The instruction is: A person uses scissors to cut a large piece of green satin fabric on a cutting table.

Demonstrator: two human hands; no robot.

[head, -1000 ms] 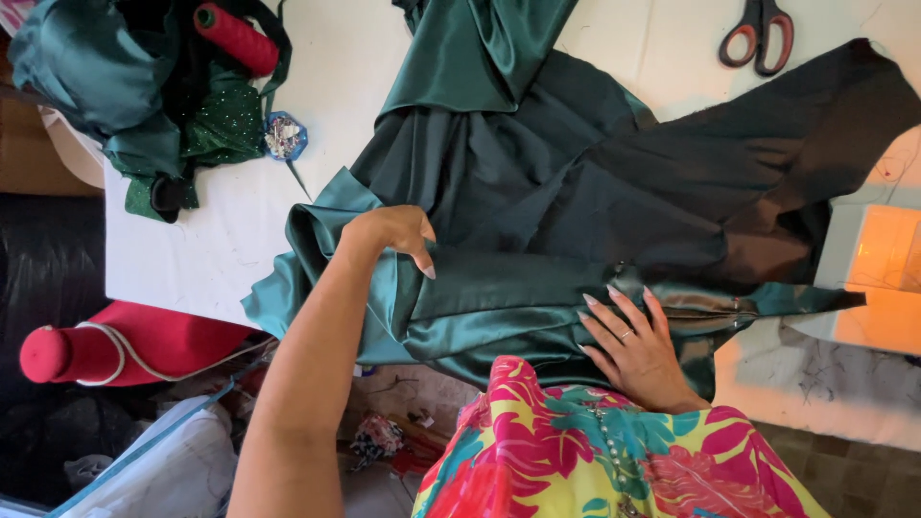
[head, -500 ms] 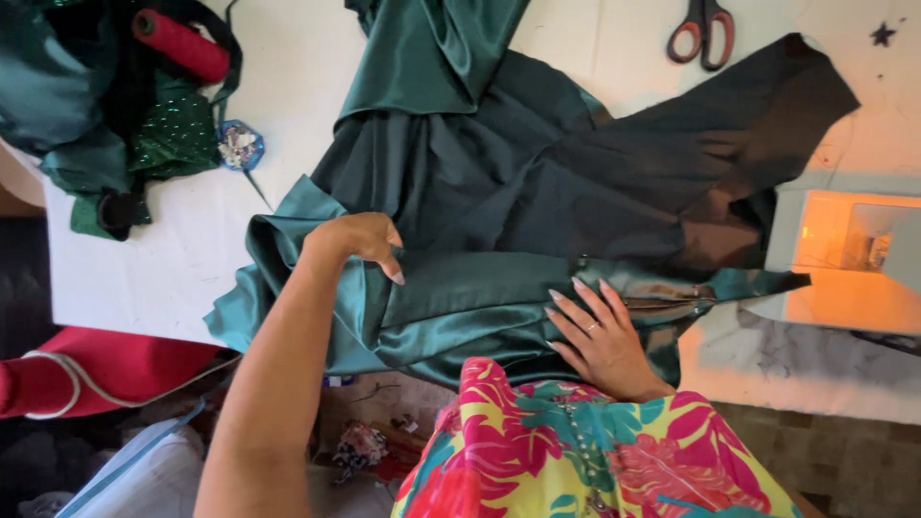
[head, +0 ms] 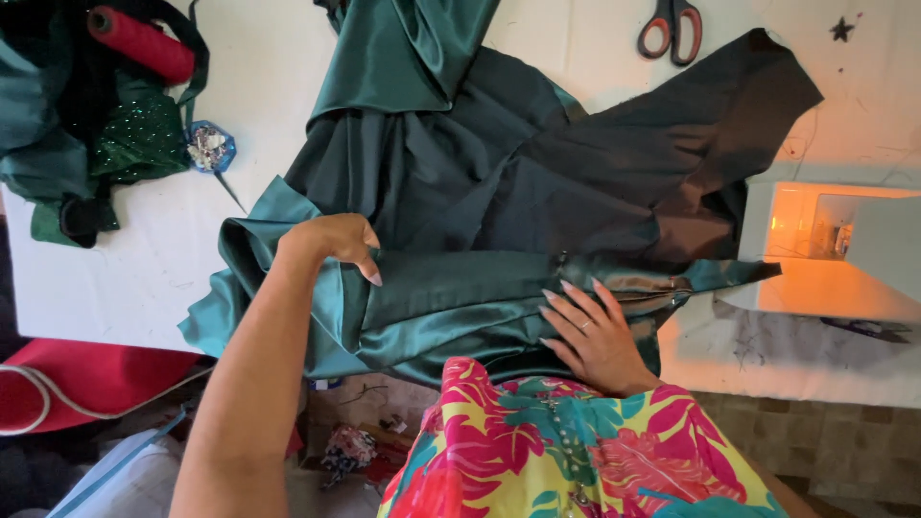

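White tabletop (head: 144, 278) fills frame. Dark green satin garment (head: 499, 182) sprawls across centre, folded lower edge at near rim. View has drifted left since a second ago; both hands stay planted on fold, so smoothing continues. Sewing machine (head: 835, 249), lit, right. Left hand (head: 331, 240) curled, fingertips pressing cloth. Right hand (head: 600, 331) open, flat on fold. Scissors (head: 672, 27) top right.

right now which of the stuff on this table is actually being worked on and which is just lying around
In use:
- green satin fabric, folded on the white table
- left hand gripping a fold
- right hand flat on the seam
- sewing machine, lit, fabric end reaching it

Lying about:
- scissors
- red thread cone
- sequinned green fabric pile
- small pin dish
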